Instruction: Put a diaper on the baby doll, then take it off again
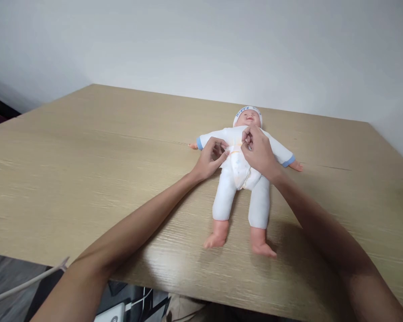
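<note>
A baby doll (242,179) in a white suit with blue cuffs and a white cap lies on its back on the wooden table (87,170), head away from me, bare feet toward me. A white diaper (240,172) wraps its waist. My left hand (211,157) is closed in a pinch on the diaper's top edge at the doll's right side. My right hand (258,150) is curled over the doll's chest, fingers pinched on the diaper's waistband by the belly.
The table's near edge (188,290) runs below the doll's feet. Under it, at lower left, lie a white cable (23,286) and a white device (112,313). A plain pale wall (221,44) stands behind the table.
</note>
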Demonstrator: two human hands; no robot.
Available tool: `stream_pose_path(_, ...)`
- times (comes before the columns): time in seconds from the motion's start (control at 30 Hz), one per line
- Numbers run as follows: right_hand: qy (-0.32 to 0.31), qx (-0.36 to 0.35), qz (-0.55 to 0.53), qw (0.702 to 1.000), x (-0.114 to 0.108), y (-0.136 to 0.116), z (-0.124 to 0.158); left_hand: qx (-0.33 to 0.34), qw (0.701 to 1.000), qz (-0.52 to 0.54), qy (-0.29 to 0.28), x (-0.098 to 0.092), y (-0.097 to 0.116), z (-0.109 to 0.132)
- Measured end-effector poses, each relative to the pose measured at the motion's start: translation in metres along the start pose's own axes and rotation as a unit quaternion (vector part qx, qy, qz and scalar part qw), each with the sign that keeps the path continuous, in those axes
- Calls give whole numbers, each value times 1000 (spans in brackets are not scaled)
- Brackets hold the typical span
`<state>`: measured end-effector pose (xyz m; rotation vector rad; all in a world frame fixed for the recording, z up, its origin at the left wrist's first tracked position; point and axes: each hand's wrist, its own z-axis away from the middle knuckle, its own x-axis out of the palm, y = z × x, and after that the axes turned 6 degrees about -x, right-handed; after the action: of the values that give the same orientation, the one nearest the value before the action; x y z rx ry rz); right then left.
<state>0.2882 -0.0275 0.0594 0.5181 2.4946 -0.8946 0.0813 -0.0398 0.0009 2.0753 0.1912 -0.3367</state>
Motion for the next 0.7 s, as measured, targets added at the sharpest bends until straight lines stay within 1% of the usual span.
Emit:
stream_pose_path(0.1,47,-45,11,998,-14,-20,11,46,997,-37,58,-1,21,12)
stream_pose_path(0.13,56,-64,14,996,-22,-31,19,68,995,-47,61,-2,31,19)
stream_pose_path(0.17,55,-86,14,995,-30,-43,29,90,993,-57,47,-4,42,27)
stream_pose_path(0.2,39,-105,9,994,-38,-54,41,110,992,-64,17,-7,52,36)
stream_pose_path(0.23,3,-121,1,993,-46,-65,54,126,989,-71,-26,-10,62,45)
stream_pose_path(0.3,-97,-134,-24,986,-60,-81,84,138,977,-95,-131,-15,77,63)
stream_pose_path(0.33,-154,-127,-30,979,-65,-85,98,134,968,-117,-176,-17,82,71)
stream_pose_path(0.37,-200,-115,-29,973,-69,-85,111,124,960,-139,-208,-19,85,77)
stream_pose_path(0.4,-234,-101,-20,967,-71,-83,121,109,955,-160,-226,-20,86,81)
stream_pose_path(0.43,-253,-86,-6,964,-72,-78,130,88,952,-179,-231,-20,86,83)
stream_pose_path(0.5,-252,-52,23,966,-72,-66,139,38,954,-207,-213,-19,83,82)
stream_pose_path(0.6,-206,40,60,976,-67,-54,138,-31,956,-240,-168,-11,77,74)
stream_pose_path(0.67,-168,108,86,976,-61,-53,135,-50,954,-263,-131,-1,73,69)
stream_pose_path(0.7,-154,128,96,975,-58,-55,133,-51,954,-272,-115,3,71,68)
